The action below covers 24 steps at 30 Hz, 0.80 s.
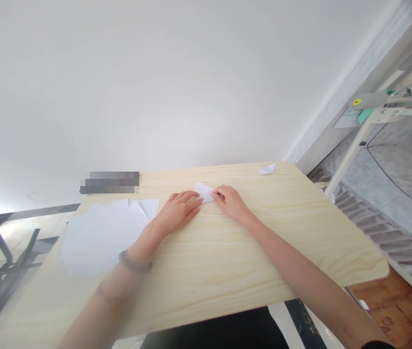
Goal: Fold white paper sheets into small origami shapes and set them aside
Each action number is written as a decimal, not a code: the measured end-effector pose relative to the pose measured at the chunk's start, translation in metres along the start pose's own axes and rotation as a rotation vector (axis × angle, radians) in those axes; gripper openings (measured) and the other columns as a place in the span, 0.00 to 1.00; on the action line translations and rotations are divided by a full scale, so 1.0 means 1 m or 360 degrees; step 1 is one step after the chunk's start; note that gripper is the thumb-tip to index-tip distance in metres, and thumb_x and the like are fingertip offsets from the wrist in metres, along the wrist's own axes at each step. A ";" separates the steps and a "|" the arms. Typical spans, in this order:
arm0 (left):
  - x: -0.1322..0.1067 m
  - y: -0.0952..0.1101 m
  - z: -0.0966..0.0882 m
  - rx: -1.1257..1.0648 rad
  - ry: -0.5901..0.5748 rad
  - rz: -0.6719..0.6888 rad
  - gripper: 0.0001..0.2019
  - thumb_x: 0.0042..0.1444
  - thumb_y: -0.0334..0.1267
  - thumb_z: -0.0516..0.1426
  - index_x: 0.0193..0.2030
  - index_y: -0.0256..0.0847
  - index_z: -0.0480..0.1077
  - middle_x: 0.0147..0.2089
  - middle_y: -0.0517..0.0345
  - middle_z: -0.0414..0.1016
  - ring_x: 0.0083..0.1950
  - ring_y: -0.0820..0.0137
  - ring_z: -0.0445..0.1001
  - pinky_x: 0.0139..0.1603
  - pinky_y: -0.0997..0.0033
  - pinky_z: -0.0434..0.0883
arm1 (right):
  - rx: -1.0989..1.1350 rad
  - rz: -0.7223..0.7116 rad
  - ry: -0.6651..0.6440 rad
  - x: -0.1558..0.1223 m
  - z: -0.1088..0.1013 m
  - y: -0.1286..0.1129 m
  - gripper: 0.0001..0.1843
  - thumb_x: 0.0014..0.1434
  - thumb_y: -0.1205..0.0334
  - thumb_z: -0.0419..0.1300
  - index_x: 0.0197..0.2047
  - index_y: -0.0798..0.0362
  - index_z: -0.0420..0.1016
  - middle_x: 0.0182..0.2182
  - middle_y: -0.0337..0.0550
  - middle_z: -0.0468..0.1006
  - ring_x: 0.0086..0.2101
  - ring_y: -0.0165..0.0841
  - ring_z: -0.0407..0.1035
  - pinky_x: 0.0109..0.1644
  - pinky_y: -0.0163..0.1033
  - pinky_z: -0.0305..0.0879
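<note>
A small folded piece of white paper [203, 190] lies on the light wooden table [264, 242], between my two hands. My left hand [179, 210] rests flat on the table with fingers stretched out, the fingertips pressing the paper's left edge. My right hand [230, 201] has its fingers curled and pinched on the paper's right edge. A dark bead bracelet [135, 264] circles my left wrist.
A loose stack of white sheets [100, 235] lies on the table's left part. A small folded paper piece [267, 169] sits near the far right edge. A white wall rises behind the table. A pale lamp stand [351, 150] and grey rug are at right.
</note>
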<state>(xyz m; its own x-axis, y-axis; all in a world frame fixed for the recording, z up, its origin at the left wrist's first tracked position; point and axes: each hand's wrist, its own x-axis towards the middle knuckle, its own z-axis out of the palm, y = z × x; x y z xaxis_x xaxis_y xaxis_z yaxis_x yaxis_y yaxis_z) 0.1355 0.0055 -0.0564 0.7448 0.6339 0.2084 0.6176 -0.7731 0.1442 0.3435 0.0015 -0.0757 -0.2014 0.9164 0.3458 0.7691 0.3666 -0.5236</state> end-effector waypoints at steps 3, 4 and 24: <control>0.001 0.002 0.000 0.0015 -0.0015 -0.0005 0.17 0.60 0.41 0.44 0.54 0.46 0.61 0.56 0.52 0.61 0.57 0.63 0.58 0.54 0.59 0.57 | 0.0046 -0.0025 -0.0102 0.000 -0.005 0.003 0.10 0.57 0.60 0.51 0.32 0.53 0.72 0.29 0.41 0.71 0.33 0.30 0.62 0.39 0.36 0.56; 0.001 0.002 0.000 0.0017 -0.0016 -0.0011 0.17 0.60 0.42 0.44 0.54 0.46 0.61 0.56 0.52 0.61 0.57 0.63 0.58 0.54 0.59 0.57 | 0.0092 -0.0062 -0.0169 0.000 -0.008 0.005 0.10 0.57 0.60 0.51 0.33 0.52 0.73 0.30 0.40 0.71 0.33 0.30 0.62 0.40 0.36 0.56; 0.003 0.013 -0.007 0.0125 -0.0028 -0.0010 0.16 0.60 0.39 0.43 0.49 0.45 0.66 0.51 0.58 0.69 0.54 0.62 0.64 0.48 0.62 0.66 | -0.0149 0.0203 -0.0094 0.003 0.001 0.002 0.12 0.54 0.55 0.53 0.27 0.53 0.70 0.29 0.42 0.68 0.35 0.31 0.63 0.43 0.37 0.55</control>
<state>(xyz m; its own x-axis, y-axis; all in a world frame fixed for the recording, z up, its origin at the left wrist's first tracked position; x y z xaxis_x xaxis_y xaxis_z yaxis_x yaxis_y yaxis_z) 0.1440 -0.0028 -0.0470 0.7448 0.6394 0.1907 0.6396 -0.7656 0.0687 0.3441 0.0049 -0.0765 -0.1318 0.9633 0.2337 0.8434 0.2328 -0.4843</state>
